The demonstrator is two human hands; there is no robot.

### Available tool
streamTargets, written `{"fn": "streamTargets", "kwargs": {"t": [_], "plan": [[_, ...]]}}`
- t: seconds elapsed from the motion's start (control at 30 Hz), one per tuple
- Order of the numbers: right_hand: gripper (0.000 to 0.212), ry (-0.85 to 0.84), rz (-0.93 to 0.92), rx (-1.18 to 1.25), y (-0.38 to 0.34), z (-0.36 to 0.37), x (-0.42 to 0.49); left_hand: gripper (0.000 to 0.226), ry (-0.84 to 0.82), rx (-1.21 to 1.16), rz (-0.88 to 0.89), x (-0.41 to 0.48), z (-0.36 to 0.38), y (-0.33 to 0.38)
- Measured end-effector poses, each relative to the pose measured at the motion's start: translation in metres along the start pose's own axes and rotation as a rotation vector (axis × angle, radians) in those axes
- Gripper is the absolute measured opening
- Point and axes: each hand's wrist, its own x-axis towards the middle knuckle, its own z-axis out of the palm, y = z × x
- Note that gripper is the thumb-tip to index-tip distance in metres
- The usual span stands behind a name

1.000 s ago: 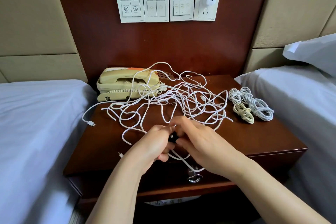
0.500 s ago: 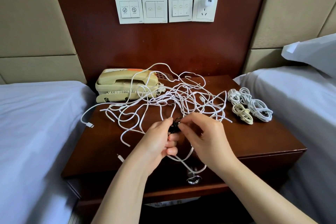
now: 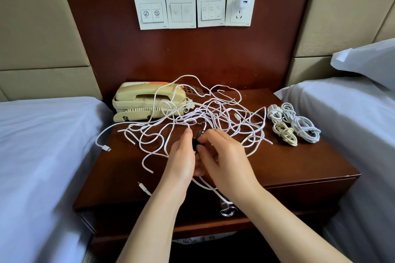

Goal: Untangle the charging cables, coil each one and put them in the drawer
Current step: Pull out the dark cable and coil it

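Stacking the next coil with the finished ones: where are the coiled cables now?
In the head view, the coiled cables lie on the right side of the nightstand, beside the right bed and right of the tangle.

Both bare forearms extend forward, converging at centre. Left hand (image 3: 182, 156): thumb edge up, fingers curled, gripping small black object (image 3: 195, 145). Right hand (image 3: 224, 156): back up, fingertips pinching same object. Hands touching.

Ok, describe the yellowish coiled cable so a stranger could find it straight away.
Start at the dark wooden nightstand between the two beds. On its right side lie coiled white bundles; the yellowish coiled cable sits at their near left, the only cream-coloured one.
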Motion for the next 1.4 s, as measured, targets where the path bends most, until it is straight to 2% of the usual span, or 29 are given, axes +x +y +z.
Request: {"fn": "streamTargets", "kwargs": {"t": [0.07,0.17,0.3,0.47,0.63,0.83,0.97,1.1,1.27,1.4], "plan": [[0.009,0.001,0.02,0.073,-0.001,0.0,-0.001,0.035,0.019,0.031,0.057,0.001,-0.002,-0.001],[0.013,0.012,0.139,0.258,0.0,-0.005,-0.001,0.034,0.01,0.053,0.1,0.005,-0.008,-0.004],[0.013,-0.006,0.282,0.371,0.008,-0.011,0.0,0.037,-0.013,0.082,0.132,0.012,-0.012,-0.01],[0.019,-0.031,0.319,0.468,0.012,-0.02,0.001,0.02,-0.002,0.163,0.187,0.006,0.005,-0.018],[0.027,0.017,0.306,0.356,0.019,-0.031,0.003,0.019,-0.011,0.114,0.166,0.008,0.027,-0.02],[0.024,0.093,0.278,0.286,0.038,-0.05,0.0,0.02,-0.018,0.121,0.118,0.012,0.055,-0.027],[0.022,0.129,0.248,0.225,0.05,-0.072,-0.007,0.019,-0.089,0.154,0.162,0.007,0.077,-0.031],[0.03,0.184,0.261,0.178,0.065,-0.093,-0.013,0.015,-0.101,0.236,0.214,0.002,0.097,-0.032],[0.026,0.193,0.296,0.153,0.076,-0.111,-0.023,0.007,-0.076,0.125,0.151,0.002,0.116,-0.034],[0.02,0.15,0.285,-0.019,0.087,-0.117,-0.03,0.011,-0.064,0.011,0.06,0.004,0.131,-0.04]]}}
